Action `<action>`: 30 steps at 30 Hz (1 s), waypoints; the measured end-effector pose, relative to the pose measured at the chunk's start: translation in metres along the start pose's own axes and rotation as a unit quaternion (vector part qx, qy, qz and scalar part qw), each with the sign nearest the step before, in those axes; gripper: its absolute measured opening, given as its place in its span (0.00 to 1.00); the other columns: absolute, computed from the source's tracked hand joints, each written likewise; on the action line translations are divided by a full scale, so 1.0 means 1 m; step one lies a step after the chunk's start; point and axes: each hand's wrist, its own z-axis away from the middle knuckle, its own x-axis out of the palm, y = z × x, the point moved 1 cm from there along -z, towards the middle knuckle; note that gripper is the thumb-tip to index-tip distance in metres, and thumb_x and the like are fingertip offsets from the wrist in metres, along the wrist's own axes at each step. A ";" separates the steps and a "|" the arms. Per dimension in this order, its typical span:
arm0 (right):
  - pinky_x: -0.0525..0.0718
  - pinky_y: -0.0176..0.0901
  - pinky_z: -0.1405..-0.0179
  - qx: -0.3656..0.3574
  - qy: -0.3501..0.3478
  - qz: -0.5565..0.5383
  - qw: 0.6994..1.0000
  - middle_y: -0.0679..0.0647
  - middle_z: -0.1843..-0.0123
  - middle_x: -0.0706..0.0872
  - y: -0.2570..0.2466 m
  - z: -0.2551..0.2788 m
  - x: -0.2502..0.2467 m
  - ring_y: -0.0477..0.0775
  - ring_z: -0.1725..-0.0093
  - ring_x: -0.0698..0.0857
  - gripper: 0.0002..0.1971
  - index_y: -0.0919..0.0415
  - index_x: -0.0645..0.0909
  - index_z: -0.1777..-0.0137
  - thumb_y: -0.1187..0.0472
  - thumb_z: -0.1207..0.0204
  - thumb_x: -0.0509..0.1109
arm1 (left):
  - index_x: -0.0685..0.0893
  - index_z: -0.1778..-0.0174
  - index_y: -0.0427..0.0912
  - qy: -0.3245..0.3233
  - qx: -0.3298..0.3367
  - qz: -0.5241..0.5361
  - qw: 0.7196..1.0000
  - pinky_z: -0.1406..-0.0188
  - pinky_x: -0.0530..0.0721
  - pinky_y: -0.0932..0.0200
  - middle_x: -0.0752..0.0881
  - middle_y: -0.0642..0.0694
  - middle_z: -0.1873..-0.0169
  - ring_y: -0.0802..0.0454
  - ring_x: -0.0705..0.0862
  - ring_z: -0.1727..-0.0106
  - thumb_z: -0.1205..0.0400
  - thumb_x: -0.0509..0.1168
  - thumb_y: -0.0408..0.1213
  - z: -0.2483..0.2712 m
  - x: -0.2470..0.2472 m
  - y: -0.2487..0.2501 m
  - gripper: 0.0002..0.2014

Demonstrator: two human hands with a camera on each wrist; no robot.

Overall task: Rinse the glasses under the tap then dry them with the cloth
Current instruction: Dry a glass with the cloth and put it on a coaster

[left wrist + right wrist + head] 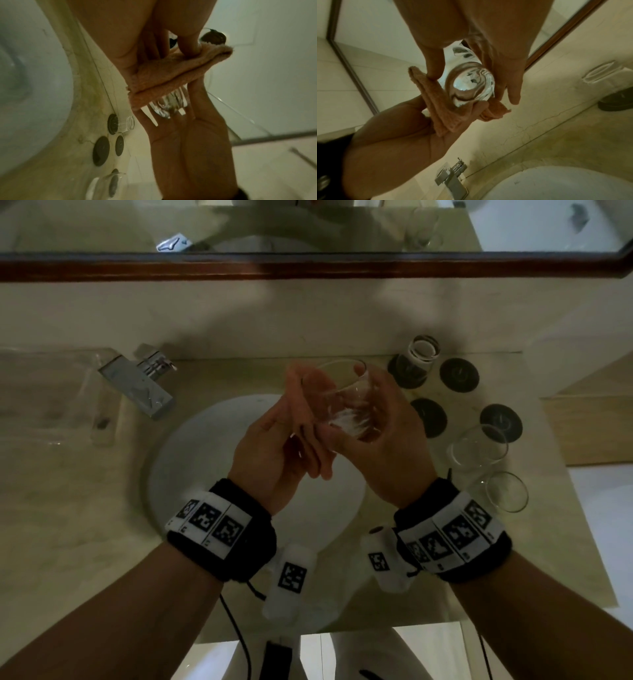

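Over the sink, my right hand (394, 436) grips a clear glass (346, 405), tilted with its mouth toward the wall. The right wrist view shows its thick base (471, 86) between my thumb and fingers. My left hand (277, 436) holds a folded peach cloth (171, 78) against the glass's side, my thumb pressing on top of it. The cloth (436, 108) lies over my left fingers under the glass. In the head view the cloth is hidden behind my hands. The chrome tap (137, 385) stands at the back left and no water shows.
The white basin (191, 467) lies below my hands in a beige marble counter. Two clear glasses (478, 448) (507, 491) stand to the right. Another glass (419, 354) sits on a dark coaster at the back, with three bare coasters (459, 376) nearby. A wood-framed mirror (308, 268) hangs behind.
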 end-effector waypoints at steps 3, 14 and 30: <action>0.89 0.42 0.47 -0.059 0.060 0.125 0.988 0.43 0.42 0.85 -0.003 0.001 -0.005 0.42 0.47 0.87 0.38 0.50 0.75 0.25 0.48 0.35 0.85 | 0.80 0.35 0.26 -0.018 -0.003 0.058 0.998 0.74 0.80 0.51 0.83 0.28 0.55 0.36 0.81 0.69 0.12 0.56 0.49 0.001 0.001 0.003 0.26; 0.75 0.48 0.42 -0.215 -0.024 0.324 0.921 0.57 0.36 0.82 0.008 -0.003 -0.007 0.63 0.39 0.76 0.34 0.52 0.82 0.28 0.71 0.37 0.80 | 0.90 0.57 0.36 -0.017 0.009 -0.117 0.993 0.55 0.79 0.40 0.86 0.45 0.73 0.39 0.81 0.65 0.16 0.65 0.55 0.009 0.011 0.001 0.23; 0.91 0.45 0.49 -0.024 -0.162 0.057 0.985 0.45 0.40 0.83 0.005 -0.011 -0.023 0.48 0.46 0.88 0.28 0.50 0.78 0.34 0.59 0.33 0.83 | 0.81 0.76 0.25 -0.002 0.014 -0.077 0.997 0.43 0.84 0.40 0.79 0.25 0.75 0.32 0.80 0.65 0.11 0.58 0.48 0.005 -0.007 0.006 0.33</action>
